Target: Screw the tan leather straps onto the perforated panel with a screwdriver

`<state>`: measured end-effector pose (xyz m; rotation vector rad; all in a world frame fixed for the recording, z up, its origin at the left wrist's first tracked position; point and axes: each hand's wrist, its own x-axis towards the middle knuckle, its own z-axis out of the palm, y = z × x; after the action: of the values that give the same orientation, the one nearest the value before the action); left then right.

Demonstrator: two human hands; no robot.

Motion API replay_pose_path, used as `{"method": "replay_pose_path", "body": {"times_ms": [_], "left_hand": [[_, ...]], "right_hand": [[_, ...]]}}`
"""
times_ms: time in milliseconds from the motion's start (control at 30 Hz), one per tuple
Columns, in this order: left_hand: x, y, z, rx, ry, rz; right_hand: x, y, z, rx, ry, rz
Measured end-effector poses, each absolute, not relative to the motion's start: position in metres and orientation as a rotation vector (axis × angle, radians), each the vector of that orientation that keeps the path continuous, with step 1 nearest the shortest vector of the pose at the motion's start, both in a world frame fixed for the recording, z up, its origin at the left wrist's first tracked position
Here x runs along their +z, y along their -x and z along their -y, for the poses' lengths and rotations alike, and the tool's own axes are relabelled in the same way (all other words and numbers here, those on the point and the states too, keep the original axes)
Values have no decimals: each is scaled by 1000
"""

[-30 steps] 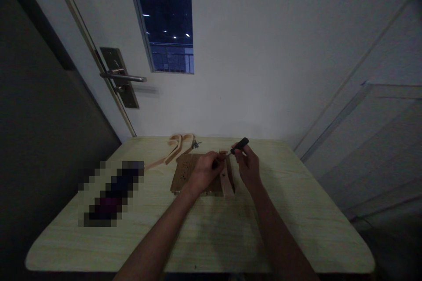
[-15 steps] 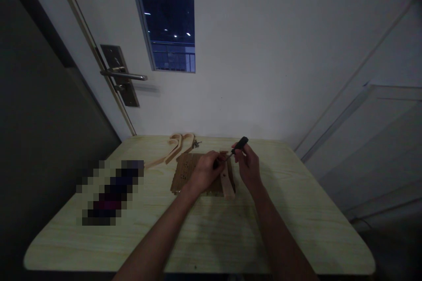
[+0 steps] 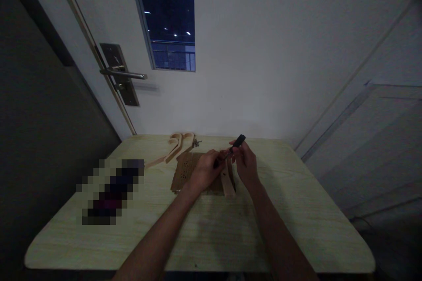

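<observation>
Both hands work close together over the far half of the tabletop [image 3: 296, 237], a little right of its middle. The right hand [image 3: 245, 167] is closed around the dark handle of a screwdriver [image 3: 238, 141], its fingers wrapped near the lower end. The tool is tilted, handle up toward the far right corner, and its thin shaft slants down toward the left fingertips. The left hand [image 3: 206, 170] has its fingers drawn together at the far end of a pale wooden piece [image 3: 228, 184] — whether they pinch the wood itself or something small on it cannot be told, and the place where the screwdriver's tip ends is too dark to make out.

The wooden piece lies lengthwise, its near end pointing at the tabletop's near edge, with a dark hole in its upper face. It rests along the right side of a brown, ragged-edged cardboard sheet [image 3: 184, 169], part of which the left hand and wrist cover.

Near the far edge, left of the middle, lie curved wooden hooks [image 3: 180, 147], with a small cluster of screws [image 3: 197, 143] just beside their right side. Toward the left edge is a blurred dark patch [image 3: 112, 191] whose contents cannot be read. Beyond the far edge stands a pale door [image 3: 247, 52] — with a metal handle [image 3: 130, 75] and a narrow window [image 3: 169, 17].
</observation>
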<state>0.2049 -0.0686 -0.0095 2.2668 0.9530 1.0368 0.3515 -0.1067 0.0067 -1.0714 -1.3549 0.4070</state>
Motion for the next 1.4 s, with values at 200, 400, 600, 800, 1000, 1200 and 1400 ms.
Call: {"method": "replay_pose_path", "body": {"times_ms": [200, 400, 600, 800, 1000, 1200, 1400], "left_hand": [[-12, -205, 68, 1046, -2273, -956], [-10, -205, 68, 1040, -2288, -951], [-6, -205, 69, 1020, -2270, -955], [-5, -205, 70, 1029, -2272, -951], [-7, -205, 71, 998, -2279, -984], [-7, -205, 71, 1014, -2297, -994], [-9, -205, 70, 1040, -2291, -934]], "right_hand": [[9, -350, 106, 373, 1084, 1475], [8, -350, 105, 356, 1044, 1473], [8, -347, 105, 413, 989, 1478], [4, -345, 103, 457, 929, 1498], [7, -347, 102, 401, 961, 1491], [11, -346, 101, 387, 968, 1396], [11, -348, 101, 450, 926, 1325]]}}
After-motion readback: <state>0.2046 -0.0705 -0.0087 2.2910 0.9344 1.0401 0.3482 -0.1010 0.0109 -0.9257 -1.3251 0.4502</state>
